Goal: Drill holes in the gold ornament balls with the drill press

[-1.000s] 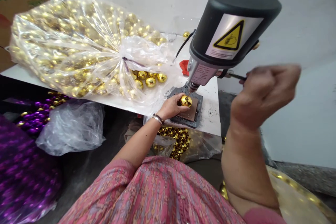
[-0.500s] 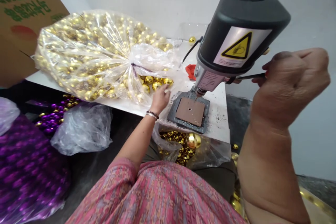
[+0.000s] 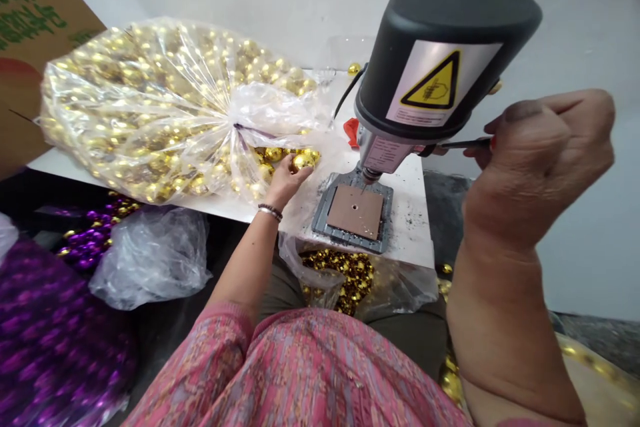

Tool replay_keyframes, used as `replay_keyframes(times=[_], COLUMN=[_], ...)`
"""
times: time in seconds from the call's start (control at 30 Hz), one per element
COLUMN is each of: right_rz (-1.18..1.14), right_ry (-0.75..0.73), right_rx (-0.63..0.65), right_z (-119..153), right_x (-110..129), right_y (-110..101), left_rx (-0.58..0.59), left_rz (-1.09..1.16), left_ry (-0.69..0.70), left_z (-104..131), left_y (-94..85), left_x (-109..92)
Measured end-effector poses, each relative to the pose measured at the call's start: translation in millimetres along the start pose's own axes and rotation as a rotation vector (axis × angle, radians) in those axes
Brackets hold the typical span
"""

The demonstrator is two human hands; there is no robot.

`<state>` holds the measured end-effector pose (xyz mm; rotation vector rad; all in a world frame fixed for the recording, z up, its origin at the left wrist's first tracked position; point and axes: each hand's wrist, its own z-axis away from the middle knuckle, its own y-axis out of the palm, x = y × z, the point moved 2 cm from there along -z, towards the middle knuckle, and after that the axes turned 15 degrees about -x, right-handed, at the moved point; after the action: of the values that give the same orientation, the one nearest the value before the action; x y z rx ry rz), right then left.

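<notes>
Gold ball (image 3: 307, 159) by the bag (image 3: 150, 100): the left hand (image 3: 285, 183) is clamping it between thumb and fingers; the right hand (image 3: 540, 167) is clasping the drill lever (image 3: 467, 144), fingers curled. A pinch slipping on smoothness could send it rolling.

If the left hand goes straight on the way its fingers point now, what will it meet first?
The left hand would first meet the gold balls at its fingertips, perhaps touching them now; beyond, probably the clear plastic bag. Depth is unclear.
</notes>
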<state>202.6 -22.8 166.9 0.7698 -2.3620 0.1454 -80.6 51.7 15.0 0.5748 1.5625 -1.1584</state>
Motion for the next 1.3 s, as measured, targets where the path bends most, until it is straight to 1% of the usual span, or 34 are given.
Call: replay_keyframes(times=[0.1, 0.17, 0.23, 0.33, 0.4, 0.47, 0.57, 0.67, 0.73, 0.83, 1.0, 1.1, 1.13, 1.2, 1.27, 1.3], right_rz=[-0.003, -0.008, -0.012, -0.009, -0.011, -0.007, 0.054, 0.092, 0.083, 0.064, 0.015, 0.008, 0.009, 0.001, -0.020, -0.039], right_ry=[0.000, 0.002, 0.009, 0.008, 0.010, 0.039, 0.154, 0.258, 0.287, 0.313, 0.334, 0.356, 0.364, 0.366, 0.356, 0.355], right_rx=[0.006, 0.010, 0.019, 0.030, 0.039, 0.066, 0.122, 0.157, 0.170, 0.162, 0.149, 0.136, 0.130, 0.124, 0.131, 0.137], right_z=[2, 3, 4, 4, -1, -11, -34, -55, -62, -61, -57, -58, -59, -59, -59, -59], right_x=[1, 2, 2, 1, 0, 0, -1, -2, -4, -5, -3, -1, -1, -2, -4, -4], right_y=[-1, -1, -2, -1, 1, 8, 23, 39, 46, 51, 52, 54, 54, 54, 54, 54], left_rx=[0.212, 0.313, 0.368, 0.394, 0.414, 0.455, 0.499, 0.481, 0.479, 0.487, 0.468, 0.427, 0.405, 0.375, 0.370, 0.376], left_rz=[0.385, 0.512, 0.580, 0.611, 0.562, 0.474, 0.337, 0.206, 0.136, 0.061, -0.029, -0.094, -0.122, -0.174, -0.198, -0.200], left_ry=[-0.207, -0.289, -0.324, -0.343, -0.305, -0.239, -0.142, -0.070, -0.053, -0.037, -0.002, 0.024, 0.059, 0.174, 0.290, 0.325], left_z=[24, 40, 52, 65, 69, 72, 74, 73, 72, 72, 73, 75, 75, 76, 77, 78], left_y=[-3.2, -3.4, -0.9, 7.7, 14.8, 21.3, 27.4, 29.9, 31.7, 35.0, 39.6, 42.8, 44.3, 48.5, 53.6, 56.0], left_x=[0, 0, 2, 4, 3, -1, -9, -15, -17, -20, -22, -24, -25, -28, -29, -29])
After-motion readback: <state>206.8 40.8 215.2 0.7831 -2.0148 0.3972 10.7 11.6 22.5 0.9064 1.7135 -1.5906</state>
